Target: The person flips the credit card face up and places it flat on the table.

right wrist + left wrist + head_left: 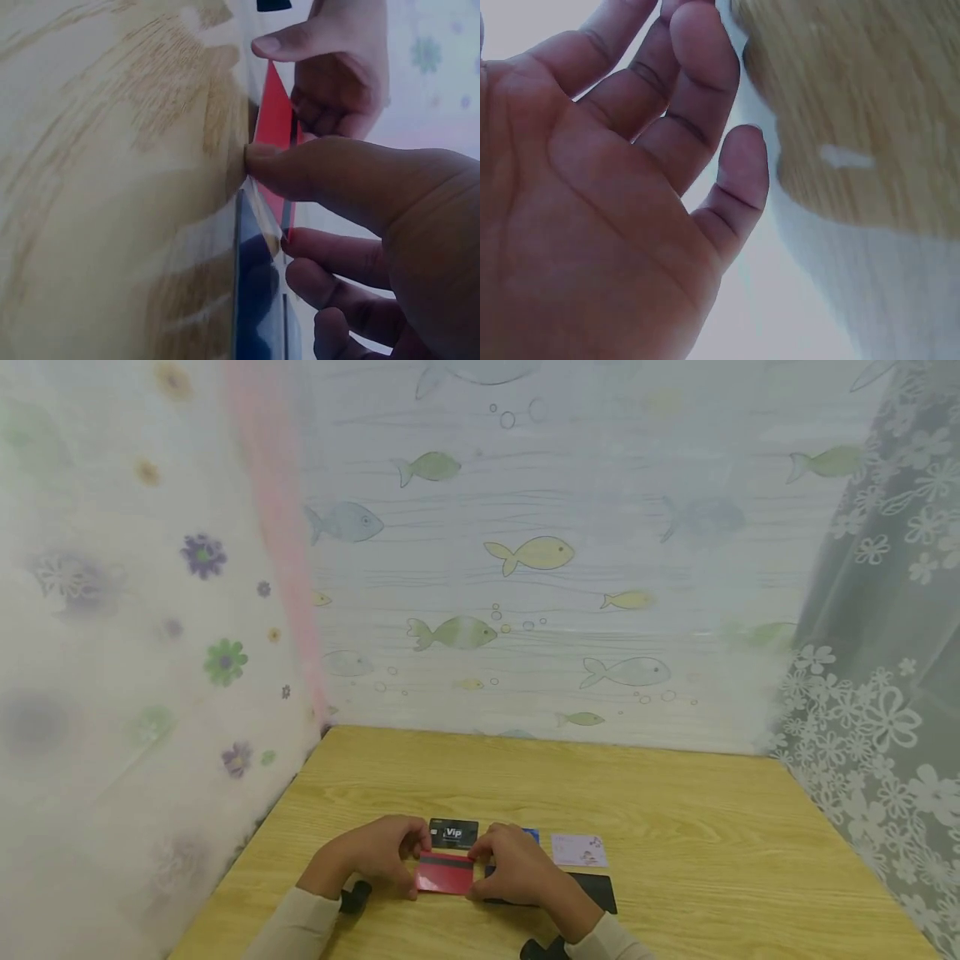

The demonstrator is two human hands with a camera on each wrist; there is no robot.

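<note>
A red card (445, 874) with a dark stripe along its far edge lies between my two hands in the head view. My left hand (382, 852) holds it by the left side, thumb near the close corner and fingers near the far one. On the opposite side my right hand (513, 864) pinches the card's edge between thumb and fingertips. The right wrist view shows the red card (276, 112) tilted, with the right thumb (281, 169) across its near end. In the left wrist view the left palm (592, 217) faces the camera, its fingers bent.
A black card (450, 833) marked "Vip" lies just beyond the red one. Partly behind the right hand is a blue card (532, 835), and a pale patterned card (579, 850) lies farther right. A flat black case (597, 891) extends from under the right hand on the wooden table (712, 860).
</note>
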